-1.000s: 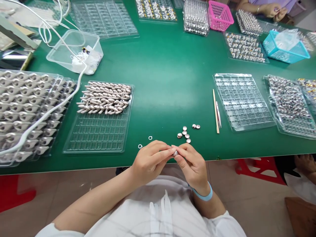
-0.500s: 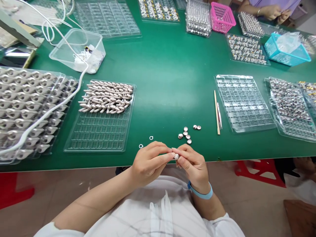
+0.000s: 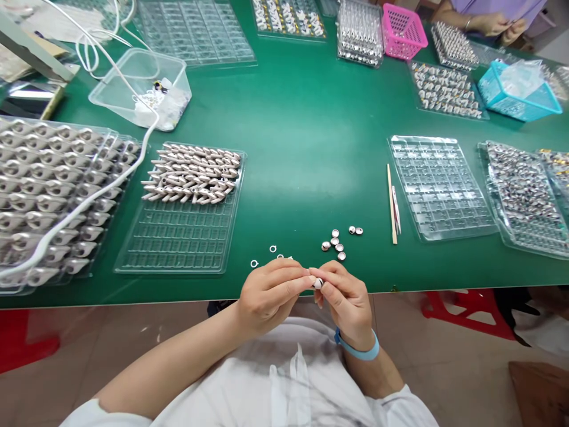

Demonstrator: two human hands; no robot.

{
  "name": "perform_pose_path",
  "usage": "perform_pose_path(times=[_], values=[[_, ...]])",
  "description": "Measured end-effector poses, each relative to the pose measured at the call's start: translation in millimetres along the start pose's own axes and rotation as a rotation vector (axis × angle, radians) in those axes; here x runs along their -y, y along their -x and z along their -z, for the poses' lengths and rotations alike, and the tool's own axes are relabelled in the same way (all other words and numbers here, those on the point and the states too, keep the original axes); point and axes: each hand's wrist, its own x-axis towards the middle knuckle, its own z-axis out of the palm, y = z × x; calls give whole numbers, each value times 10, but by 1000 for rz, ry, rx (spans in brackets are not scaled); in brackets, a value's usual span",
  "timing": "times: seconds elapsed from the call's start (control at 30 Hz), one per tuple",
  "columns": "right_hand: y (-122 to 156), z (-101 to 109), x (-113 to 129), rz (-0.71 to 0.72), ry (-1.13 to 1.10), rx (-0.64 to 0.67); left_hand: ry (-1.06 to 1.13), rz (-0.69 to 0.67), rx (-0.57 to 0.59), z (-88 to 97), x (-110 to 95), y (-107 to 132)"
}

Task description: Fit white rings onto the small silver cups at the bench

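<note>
My left hand [image 3: 269, 293] and my right hand [image 3: 344, 299] meet at the near edge of the green table [image 3: 306, 130], fingertips pinched together on a small silver cap [image 3: 317, 283]. Both hands are closed on it. Just beyond my right hand lie several loose silver caps [image 3: 336, 243]. Small white rings [image 3: 272, 248] lie on the table ahead of my left hand. My right wrist wears a blue band [image 3: 358, 350].
A clear tray half filled with beige pointed parts [image 3: 191, 178] sits to the left, a larger full tray [image 3: 53, 196] beyond it under a white cable. An empty clear tray [image 3: 438, 187], a wooden stick [image 3: 391, 201], baskets and more trays lie right. Another person's hands [image 3: 493, 24] work far right.
My hands stay pinched on the cap and have barely shifted. A bit more of the small rings now shows ahead of my left hand.
</note>
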Motion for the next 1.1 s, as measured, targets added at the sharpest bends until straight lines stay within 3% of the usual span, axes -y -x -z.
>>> perform_pose_path(times=[0.53, 0.8, 1.1], values=[[-15, -7, -30, 25, 27, 11, -50, -113, 6, 26, 33, 3], [15, 28, 96, 158, 330, 51, -46, -79, -1, 23, 2, -28], [14, 0, 110, 256, 479, 1, -48, 2, 20, 4, -32, -8]])
